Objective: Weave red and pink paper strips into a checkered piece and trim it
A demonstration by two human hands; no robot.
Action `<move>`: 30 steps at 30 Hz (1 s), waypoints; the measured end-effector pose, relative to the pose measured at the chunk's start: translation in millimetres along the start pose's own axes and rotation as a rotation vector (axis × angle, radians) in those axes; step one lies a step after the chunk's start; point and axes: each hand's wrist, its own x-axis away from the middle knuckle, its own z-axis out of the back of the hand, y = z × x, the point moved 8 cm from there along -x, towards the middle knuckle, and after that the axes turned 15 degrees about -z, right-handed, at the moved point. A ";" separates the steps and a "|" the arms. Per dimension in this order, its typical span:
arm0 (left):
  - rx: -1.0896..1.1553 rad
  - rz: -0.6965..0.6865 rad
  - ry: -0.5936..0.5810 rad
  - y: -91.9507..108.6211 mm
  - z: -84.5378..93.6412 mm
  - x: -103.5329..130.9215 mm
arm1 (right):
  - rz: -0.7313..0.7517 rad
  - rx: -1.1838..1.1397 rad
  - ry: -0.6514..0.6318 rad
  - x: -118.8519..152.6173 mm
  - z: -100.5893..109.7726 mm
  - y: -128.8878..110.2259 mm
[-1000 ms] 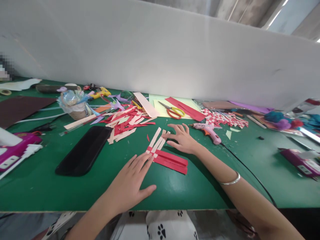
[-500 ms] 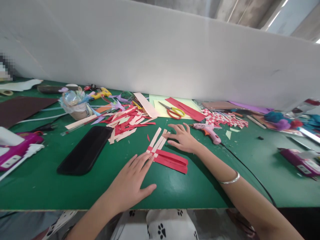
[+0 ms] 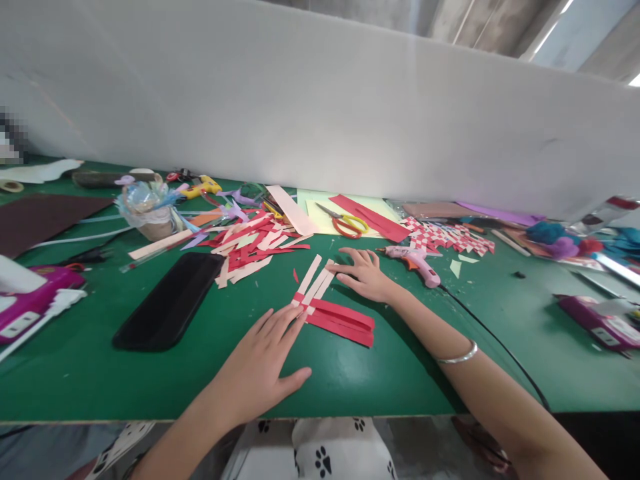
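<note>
On the table [image 3: 350,393], woven red strips [image 3: 343,312] run lengthwise rightward, pink strips [image 3: 310,275] away.

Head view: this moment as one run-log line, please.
left hand: flat at crossing of red strips and pale strips | right hand: at pale strips' far ends | pink glue gun: beside right hand

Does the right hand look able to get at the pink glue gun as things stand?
Probably yes: the pink glue gun lies just beside the right hand, and nothing seems to cover its handle. The hand would likely first have to leave the pale paper strips at its fingertips.
</note>
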 end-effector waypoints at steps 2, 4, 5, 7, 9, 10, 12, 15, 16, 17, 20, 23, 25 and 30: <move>0.004 0.005 -0.007 -0.2 -0.2 -0.2 | 0.001 0.018 0.006 0.3 0.0 0.0; 0.005 0.005 -0.004 -0.1 0.2 -0.2 | -0.006 0.053 0.018 0.1 0.0 1.1; 0.004 0.004 -0.001 0.1 0.4 -0.2 | -0.012 0.072 0.024 -0.2 -0.1 2.1; 0.001 -0.001 0.008 0.7 1.0 0.0 | -0.017 0.103 0.036 -0.9 -0.2 3.5; -0.005 -0.007 0.017 1.2 1.5 0.3 | -0.011 0.126 0.048 -1.1 0.3 3.5; -0.008 -0.008 0.020 1.2 1.6 0.4 | -0.015 0.134 0.061 -0.9 1.8 3.3; -0.015 -0.007 0.024 0.9 1.6 0.8 | -0.035 0.132 0.100 1.2 7.5 1.4; -0.018 0.000 0.016 0.1 0.9 1.2 | 0.025 0.076 0.125 10.7 16.8 -15.0; -0.018 0.002 0.012 0.0 0.7 1.3 | 0.089 0.053 0.102 15.6 17.4 -24.8; -0.018 0.004 0.007 -0.1 0.6 1.3 | 0.165 0.035 0.063 21.2 16.4 -35.3; -0.015 0.011 -0.004 0.0 0.7 1.6 | 0.322 0.007 -0.051 34.9 10.6 -56.8; -0.018 0.016 -0.007 0.2 1.2 1.6 | 0.333 -0.012 -0.083 36.9 8.0 -58.3; -0.022 0.020 -0.009 0.0 1.3 1.3 | 0.313 -0.021 -0.080 34.3 8.1 -53.6; -0.010 0.030 -0.033 -1.4 -0.7 0.5 | 0.179 0.009 -0.024 22.1 9.1 -33.4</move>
